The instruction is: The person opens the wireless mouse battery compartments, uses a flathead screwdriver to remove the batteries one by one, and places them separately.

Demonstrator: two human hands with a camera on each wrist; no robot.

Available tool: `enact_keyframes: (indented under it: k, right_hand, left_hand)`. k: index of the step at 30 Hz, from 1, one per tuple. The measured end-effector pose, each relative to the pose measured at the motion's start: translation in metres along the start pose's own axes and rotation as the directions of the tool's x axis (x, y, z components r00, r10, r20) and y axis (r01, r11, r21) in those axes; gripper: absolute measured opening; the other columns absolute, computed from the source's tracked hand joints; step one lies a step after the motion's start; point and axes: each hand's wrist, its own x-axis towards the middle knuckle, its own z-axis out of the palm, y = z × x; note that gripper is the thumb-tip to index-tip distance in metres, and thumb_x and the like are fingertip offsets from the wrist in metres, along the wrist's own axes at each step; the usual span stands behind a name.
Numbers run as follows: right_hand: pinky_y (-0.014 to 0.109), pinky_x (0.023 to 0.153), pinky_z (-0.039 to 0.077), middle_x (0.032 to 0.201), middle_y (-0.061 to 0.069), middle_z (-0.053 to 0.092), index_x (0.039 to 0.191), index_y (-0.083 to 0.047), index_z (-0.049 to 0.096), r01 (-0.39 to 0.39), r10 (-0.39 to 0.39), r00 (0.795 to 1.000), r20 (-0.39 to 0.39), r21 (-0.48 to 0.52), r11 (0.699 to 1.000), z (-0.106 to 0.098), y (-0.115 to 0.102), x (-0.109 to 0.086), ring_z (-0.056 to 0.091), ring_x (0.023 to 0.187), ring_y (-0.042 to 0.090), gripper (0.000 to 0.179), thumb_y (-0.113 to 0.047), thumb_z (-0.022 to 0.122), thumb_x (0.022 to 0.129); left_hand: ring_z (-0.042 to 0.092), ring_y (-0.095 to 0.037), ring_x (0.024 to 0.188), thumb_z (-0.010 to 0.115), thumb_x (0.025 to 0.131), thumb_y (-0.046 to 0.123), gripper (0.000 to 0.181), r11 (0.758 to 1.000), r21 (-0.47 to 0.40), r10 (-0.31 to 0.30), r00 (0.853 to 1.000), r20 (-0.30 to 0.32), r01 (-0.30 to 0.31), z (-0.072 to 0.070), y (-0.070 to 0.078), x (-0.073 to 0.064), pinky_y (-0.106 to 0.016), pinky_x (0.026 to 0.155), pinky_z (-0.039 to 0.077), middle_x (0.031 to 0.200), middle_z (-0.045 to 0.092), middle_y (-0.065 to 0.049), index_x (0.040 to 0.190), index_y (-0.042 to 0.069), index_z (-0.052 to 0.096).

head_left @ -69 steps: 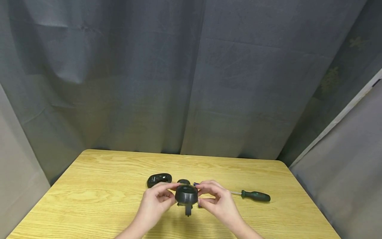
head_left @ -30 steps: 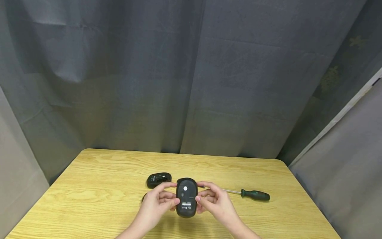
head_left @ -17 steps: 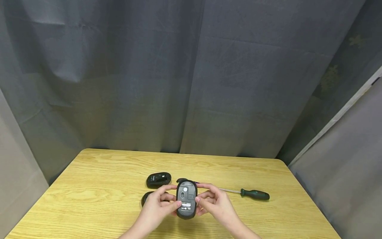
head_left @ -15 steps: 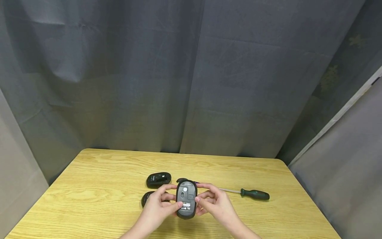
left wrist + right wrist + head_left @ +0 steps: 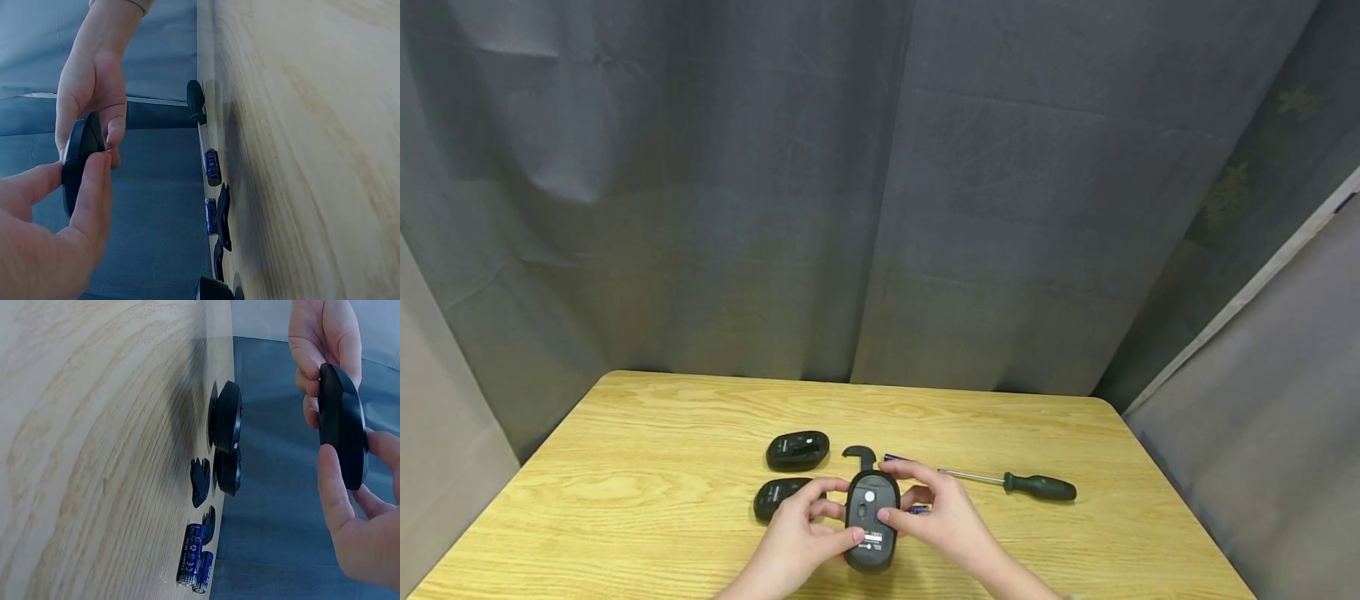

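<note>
A black computer mouse [image 5: 871,521] is held up between both hands, its underside with a white label and a pale round spot facing the head camera. My left hand [image 5: 801,529] grips its left edge, thumb on the underside. On the other edge, my right hand [image 5: 936,512] pinches it, the thumb likewise on the underside. In both wrist views the mouse [image 5: 81,162] shows edge-on, above the table. Beneath lie small black covers [image 5: 200,481] and blue batteries [image 5: 190,553], partly hidden by the hands in the head view.
Two more black mice lie upside down on the left, one farther back [image 5: 797,450] and one nearer [image 5: 775,497], partly behind the left hand. A screwdriver [image 5: 1040,487] with a dark green handle lies at right. The wooden table [image 5: 662,467] ends at a grey curtain [image 5: 760,250].
The mouse has turned from end-on to underside up, then come slightly nearer the person. A black cover and batteries behind it have come into view. Both hands keep their hold.
</note>
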Motion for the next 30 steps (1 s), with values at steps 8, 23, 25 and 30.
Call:
enact_keyframes:
  k: [8, 23, 25, 30]
  right_hand:
    - [0.029, 0.059, 0.059, 0.124, 0.019, 0.056, 0.124, -0.006, 0.059, 0.005, -0.005, 1.000, 0.014, -0.015, 1.000, 0.0039, -0.0007, 0.0013, 0.065, 0.074, 0.013, 0.047, -0.015, 0.074, 0.081]
    - [0.033, 0.055, 0.059, 0.122, 0.020, 0.056, 0.125, -0.006, 0.057, 0.004, -0.004, 1.000, -0.006, -0.051, 0.999, 0.0037, -0.0027, 0.0026, 0.066, 0.072, 0.013, 0.045, -0.015, 0.072, 0.084]
    - [0.033, 0.055, 0.059, 0.123, 0.020, 0.057, 0.124, -0.008, 0.058, 0.008, -0.009, 1.000, -0.005, -0.059, 0.998, 0.0027, -0.0034, 0.0026, 0.066, 0.074, 0.014, 0.043, -0.017, 0.071, 0.084]
    - [0.033, 0.053, 0.058, 0.110, 0.015, 0.062, 0.115, -0.008, 0.065, 0.052, -0.062, 0.995, -0.083, -0.109, 0.993, 0.0004, -0.0044, 0.0045, 0.065, 0.076, 0.015, 0.033, -0.020, 0.071, 0.085]
  left_hand:
    - [0.070, -0.023, 0.080, 0.077, 0.076, 0.012, 0.064, 1.000, 0.008, -0.008, 1.000, -0.012, 0.008, 0.0009, -0.0013, -0.0016, -0.041, 0.065, 0.059, 0.093, 0.066, -0.010, 0.128, -0.005, 0.044]
    - [0.069, -0.022, 0.078, 0.077, 0.076, 0.008, 0.064, 0.999, 0.047, -0.023, 0.999, -0.033, 0.025, 0.0047, -0.0013, -0.0026, -0.041, 0.064, 0.059, 0.094, 0.065, -0.010, 0.129, -0.004, 0.043]
    - [0.069, -0.023, 0.078, 0.077, 0.076, 0.008, 0.064, 0.999, 0.041, -0.017, 0.999, -0.029, 0.019, 0.0045, -0.0014, -0.0024, -0.041, 0.064, 0.059, 0.094, 0.065, -0.011, 0.129, -0.004, 0.043]
    - [0.069, -0.022, 0.075, 0.077, 0.076, 0.009, 0.062, 0.999, 0.032, -0.015, 1.000, -0.011, 0.015, 0.0031, 0.0004, -0.0032, -0.042, 0.064, 0.059, 0.094, 0.065, -0.011, 0.128, -0.004, 0.045]
